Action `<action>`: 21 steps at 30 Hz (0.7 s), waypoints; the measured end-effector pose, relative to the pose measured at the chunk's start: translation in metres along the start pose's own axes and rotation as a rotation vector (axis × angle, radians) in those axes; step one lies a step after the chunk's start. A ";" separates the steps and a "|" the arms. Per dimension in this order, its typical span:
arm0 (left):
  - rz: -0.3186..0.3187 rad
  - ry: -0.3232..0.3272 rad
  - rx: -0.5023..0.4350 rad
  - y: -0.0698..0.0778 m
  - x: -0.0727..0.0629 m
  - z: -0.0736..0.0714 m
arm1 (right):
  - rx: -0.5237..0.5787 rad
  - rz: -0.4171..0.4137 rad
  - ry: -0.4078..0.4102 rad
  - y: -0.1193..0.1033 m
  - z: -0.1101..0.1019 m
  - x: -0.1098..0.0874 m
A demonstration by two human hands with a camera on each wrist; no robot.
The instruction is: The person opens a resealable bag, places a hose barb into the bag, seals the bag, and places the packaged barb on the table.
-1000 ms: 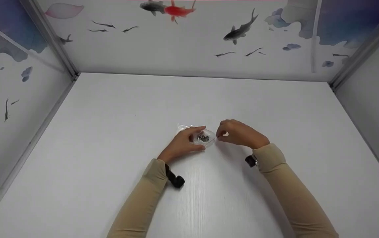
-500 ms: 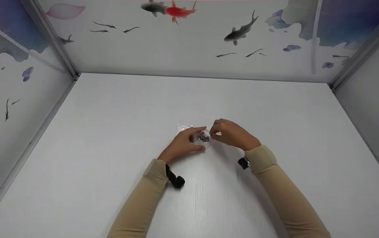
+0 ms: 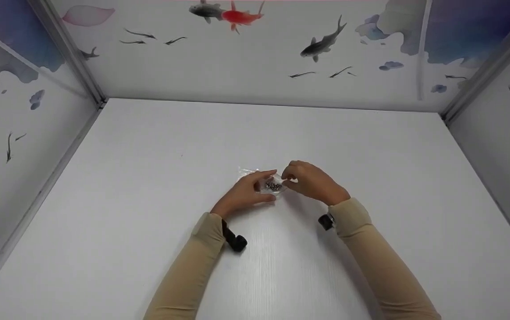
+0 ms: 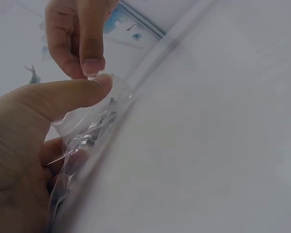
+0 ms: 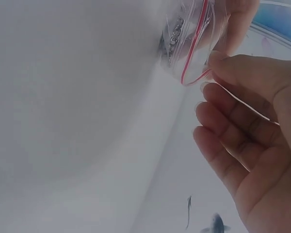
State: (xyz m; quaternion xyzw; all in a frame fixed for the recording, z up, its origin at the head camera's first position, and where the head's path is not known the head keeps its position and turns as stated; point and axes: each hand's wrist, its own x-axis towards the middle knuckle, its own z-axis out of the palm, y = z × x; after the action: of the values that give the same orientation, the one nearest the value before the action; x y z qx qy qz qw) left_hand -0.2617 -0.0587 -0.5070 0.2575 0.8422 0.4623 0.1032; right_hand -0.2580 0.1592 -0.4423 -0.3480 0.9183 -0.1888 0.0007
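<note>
A small clear zip bag [image 3: 278, 191] with a red strip along its mouth is held between both hands, near the middle of the table. Several small shiny metal pieces [image 5: 175, 38] lie inside it; their exact kind is too small to tell. My left hand [image 3: 246, 188] holds the bag from the left, thumb on the near side and fingers on the far side. On the right, my right hand [image 3: 311, 181] pinches the bag's mouth between thumb and forefinger. Its other fingers curl loosely in the right wrist view.
The white table [image 3: 148, 222] spreads around both hands. Printed panels with fish pictures stand at the back [image 3: 272, 89], the left [image 3: 46, 129] and the right [image 3: 495, 124]. A black wrist camera [image 3: 238, 243] hangs under the left forearm, another [image 3: 326, 221] under the right.
My right hand has moved a little left, from the bag's right tip to over its mouth. The mouth looked wider a second ago. The left hand has stayed in place.
</note>
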 end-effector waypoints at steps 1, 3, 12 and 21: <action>-0.012 -0.007 0.000 0.001 0.000 -0.001 | 0.002 0.017 0.002 -0.001 0.000 -0.001; -0.037 -0.017 -0.001 0.002 0.001 -0.002 | 0.010 0.057 0.004 -0.002 0.001 -0.002; -0.169 0.011 -0.118 0.015 0.009 -0.008 | 0.097 0.219 0.012 -0.015 0.010 -0.010; -0.174 0.025 -0.012 0.020 0.022 -0.014 | 0.155 0.290 -0.074 -0.029 0.021 -0.012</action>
State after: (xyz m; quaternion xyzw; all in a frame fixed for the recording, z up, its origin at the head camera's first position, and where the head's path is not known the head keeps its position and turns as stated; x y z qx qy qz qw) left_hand -0.2790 -0.0486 -0.4818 0.1769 0.8598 0.4599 0.1338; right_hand -0.2273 0.1401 -0.4531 -0.2176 0.9409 -0.2441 0.0884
